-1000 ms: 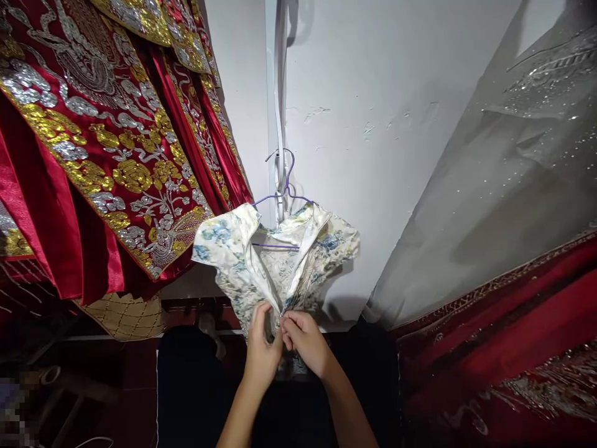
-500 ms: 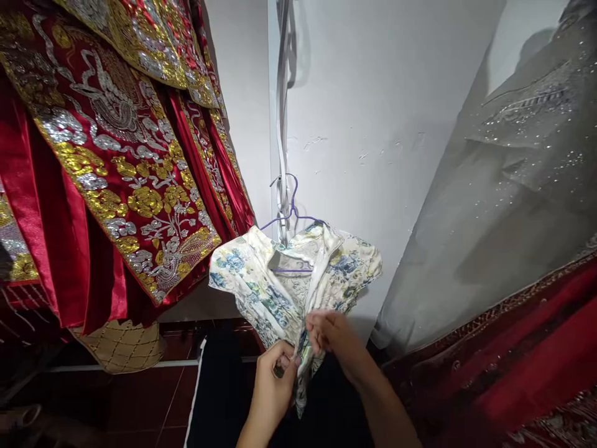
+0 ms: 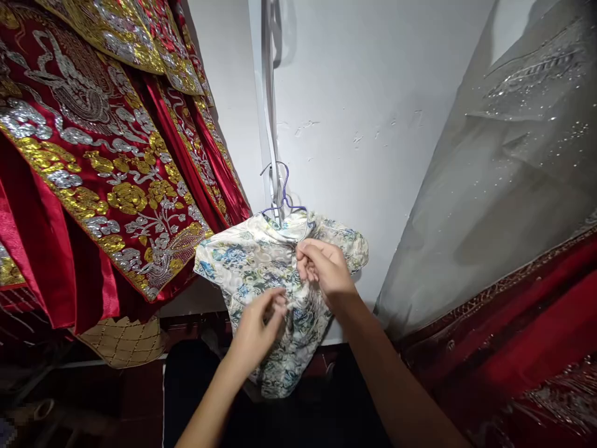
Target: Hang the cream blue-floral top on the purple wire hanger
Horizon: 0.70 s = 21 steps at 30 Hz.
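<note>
A small cream dress with a blue and green flower print (image 3: 242, 261) hangs on a purple wire hanger (image 3: 283, 196) against the white wall. My right hand (image 3: 321, 267) pinches the cloth just below the collar, fingers closed on it. My left hand (image 3: 256, 330) is lower down at the front of the dress, its fingers curled against the fabric in a loose pinch. The front of the dress lies closed over the hanger.
Red satin garments with gold and silver embroidery (image 3: 93, 162) hang at the left. A grey sequinned gown (image 3: 504, 174) and more red cloth (image 3: 513, 348) hang at the right. White straps (image 3: 268, 93) run down the wall. Below lies dark red floor.
The dress front was open and is now closed. My right hand has gone up to the collar; my left hand has shifted to the middle of the front.
</note>
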Available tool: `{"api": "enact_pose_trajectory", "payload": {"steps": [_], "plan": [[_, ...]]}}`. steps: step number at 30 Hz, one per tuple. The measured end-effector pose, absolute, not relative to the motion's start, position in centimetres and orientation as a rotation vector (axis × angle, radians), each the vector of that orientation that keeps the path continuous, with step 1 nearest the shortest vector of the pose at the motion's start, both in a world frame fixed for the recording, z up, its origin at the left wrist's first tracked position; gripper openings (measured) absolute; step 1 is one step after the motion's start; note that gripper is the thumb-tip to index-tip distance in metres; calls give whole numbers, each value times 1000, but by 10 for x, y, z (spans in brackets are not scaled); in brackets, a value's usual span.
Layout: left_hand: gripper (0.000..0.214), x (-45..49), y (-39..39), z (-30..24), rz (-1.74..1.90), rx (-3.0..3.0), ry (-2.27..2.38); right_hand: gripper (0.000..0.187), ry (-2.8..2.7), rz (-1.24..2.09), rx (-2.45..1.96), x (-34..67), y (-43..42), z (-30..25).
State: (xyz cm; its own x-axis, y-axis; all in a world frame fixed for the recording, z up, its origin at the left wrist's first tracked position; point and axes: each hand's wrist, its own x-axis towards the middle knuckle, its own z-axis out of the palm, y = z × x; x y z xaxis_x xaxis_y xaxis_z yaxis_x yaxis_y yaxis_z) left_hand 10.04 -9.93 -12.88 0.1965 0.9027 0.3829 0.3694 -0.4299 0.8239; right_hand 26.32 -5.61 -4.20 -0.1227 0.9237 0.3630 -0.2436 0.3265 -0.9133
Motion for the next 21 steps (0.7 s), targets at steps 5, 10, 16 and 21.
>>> {"api": "enact_pose_trajectory", "payload": {"steps": [5,10,16,21], "plan": [[30,105,-74,-43,1563,2161,1076,23,-1476,1022,-775,267,-68,-38],[14,105,-51,-28,1868,2475,1034,25,-1539,850,-963,261,-42,-59],[8,41,-35,-25,2508,1364,910,27,-1470,1025,-1069,255,-45,-140],[33,-6,-43,-88,1961,304,607,28,-1452,1145,-1095,244,-80,-181]]}}
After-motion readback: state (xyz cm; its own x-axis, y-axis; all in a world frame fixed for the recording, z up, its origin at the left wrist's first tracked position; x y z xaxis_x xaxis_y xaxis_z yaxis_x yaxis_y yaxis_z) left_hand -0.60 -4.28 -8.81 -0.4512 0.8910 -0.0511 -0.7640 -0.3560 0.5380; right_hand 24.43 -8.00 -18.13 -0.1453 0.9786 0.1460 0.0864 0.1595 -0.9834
